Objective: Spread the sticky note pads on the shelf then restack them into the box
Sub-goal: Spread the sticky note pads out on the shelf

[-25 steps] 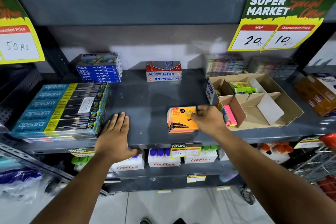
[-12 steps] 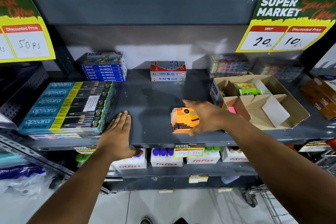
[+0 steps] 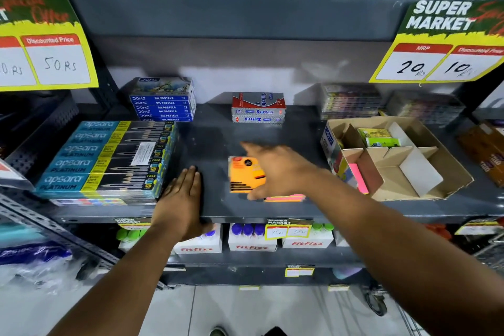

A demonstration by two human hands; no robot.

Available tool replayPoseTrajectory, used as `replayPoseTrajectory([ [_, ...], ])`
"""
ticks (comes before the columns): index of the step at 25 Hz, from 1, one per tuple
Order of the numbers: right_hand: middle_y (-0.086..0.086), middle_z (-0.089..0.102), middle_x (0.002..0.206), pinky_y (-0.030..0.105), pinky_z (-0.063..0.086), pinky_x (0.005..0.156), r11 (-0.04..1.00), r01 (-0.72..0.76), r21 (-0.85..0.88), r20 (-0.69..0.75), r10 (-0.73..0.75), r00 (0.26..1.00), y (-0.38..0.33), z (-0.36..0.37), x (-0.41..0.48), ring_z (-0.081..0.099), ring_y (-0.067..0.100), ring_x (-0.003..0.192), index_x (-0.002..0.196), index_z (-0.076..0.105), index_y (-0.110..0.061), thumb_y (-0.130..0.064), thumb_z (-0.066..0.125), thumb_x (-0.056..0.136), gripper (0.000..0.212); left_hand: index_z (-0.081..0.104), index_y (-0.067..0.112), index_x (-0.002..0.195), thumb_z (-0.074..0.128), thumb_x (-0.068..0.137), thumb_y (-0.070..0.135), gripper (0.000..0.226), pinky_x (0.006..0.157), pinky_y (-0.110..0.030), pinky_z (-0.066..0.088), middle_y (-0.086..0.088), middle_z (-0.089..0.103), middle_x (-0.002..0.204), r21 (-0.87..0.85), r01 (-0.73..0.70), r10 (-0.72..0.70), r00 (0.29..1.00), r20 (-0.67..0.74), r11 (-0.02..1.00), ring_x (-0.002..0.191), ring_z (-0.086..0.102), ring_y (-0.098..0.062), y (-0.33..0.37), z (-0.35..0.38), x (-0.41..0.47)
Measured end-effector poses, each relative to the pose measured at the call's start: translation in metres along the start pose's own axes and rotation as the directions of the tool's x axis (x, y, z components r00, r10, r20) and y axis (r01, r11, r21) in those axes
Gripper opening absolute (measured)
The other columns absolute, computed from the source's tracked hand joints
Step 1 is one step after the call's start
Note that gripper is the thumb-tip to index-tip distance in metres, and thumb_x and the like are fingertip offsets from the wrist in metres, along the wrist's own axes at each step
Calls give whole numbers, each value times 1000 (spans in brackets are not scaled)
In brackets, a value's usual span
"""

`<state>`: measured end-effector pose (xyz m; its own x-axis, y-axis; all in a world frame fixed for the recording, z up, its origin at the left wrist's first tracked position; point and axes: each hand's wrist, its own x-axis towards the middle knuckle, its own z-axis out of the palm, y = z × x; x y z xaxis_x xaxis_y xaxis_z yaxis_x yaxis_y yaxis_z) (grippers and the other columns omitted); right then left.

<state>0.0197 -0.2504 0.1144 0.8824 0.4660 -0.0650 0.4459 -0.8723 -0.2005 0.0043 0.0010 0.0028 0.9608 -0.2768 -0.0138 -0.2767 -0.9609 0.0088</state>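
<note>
Two hands work the shelf (image 3: 218, 131): the left hand (image 3: 181, 203) lies flat with fingers spread at its front edge, the right hand (image 3: 275, 169) grips an orange sticky note pad (image 3: 244, 174) over a pink pad (image 3: 285, 198), and farther right sits the cardboard box (image 3: 447, 172).

One head-worn wide-angle view looks forward and down, close to the grey shelf (image 3: 218, 142), both forearms reaching in from below.
</note>
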Motion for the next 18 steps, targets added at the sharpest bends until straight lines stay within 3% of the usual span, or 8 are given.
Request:
replayPoseTrajectory([
  [3, 13, 56, 141, 45, 29, 113, 991, 28, -129, 59, -20, 998, -28, 29, 26, 48, 32, 132, 154, 15, -16, -58, 79, 63, 119, 1, 5, 149, 58, 55, 70, 128, 119, -40, 9, -11, -2, 160, -10, 26, -25, 999, 20, 1000, 147, -1, -24, 1, -1, 1],
  [7, 14, 47, 149, 55, 2, 120, 990, 4, -139, 147, 16, 989, -33, 49, 30, 34, 29, 143, 155, 11, -16, -59, 78, 66, 120, 16, 1, 147, 63, 49, 69, 128, 118, -44, 18, -17, 14, 158, 2, 11, -11, 1000, 0, 1000, 145, 13, -30, -1, 1, 0],
  [9, 12, 38, 156, 56, -1, 119, 996, 0, -94, 160, 16, 987, -27, 37, 26, 26, 26, 147, 156, 9, -17, -62, 78, 64, 123, 20, 0, 146, 64, 49, 70, 128, 117, -45, 20, -18, 19, 157, 2, -2, 2, 1000, -20, 1000, 144, 18, -31, -2, 3, 1],
  [13, 5, 30, 161, 49, 10, 119, 993, -42, -110, 216, 65, 974, 15, -6, 1, 26, 24, 147, 156, 15, -19, -62, 80, 61, 123, 16, 0, 147, 56, 52, 80, 130, 118, -43, 16, -18, 14, 158, 19, -7, 8, 1000, -18, 1000, 145, 14, -30, -2, 4, 1],
  [18, 8, 38, 156, 34, 37, 105, 988, -148, -46, 296, 155, 943, 40, -3, -21, 41, 26, 138, 157, 5, -21, -40, 86, 68, 122, -3, 3, 148, 47, 62, 85, 130, 119, -40, 1, -14, -9, 159, 46, -9, 8, 1000, 2, 999, 146, -8, -26, -1, 4, 0],
])
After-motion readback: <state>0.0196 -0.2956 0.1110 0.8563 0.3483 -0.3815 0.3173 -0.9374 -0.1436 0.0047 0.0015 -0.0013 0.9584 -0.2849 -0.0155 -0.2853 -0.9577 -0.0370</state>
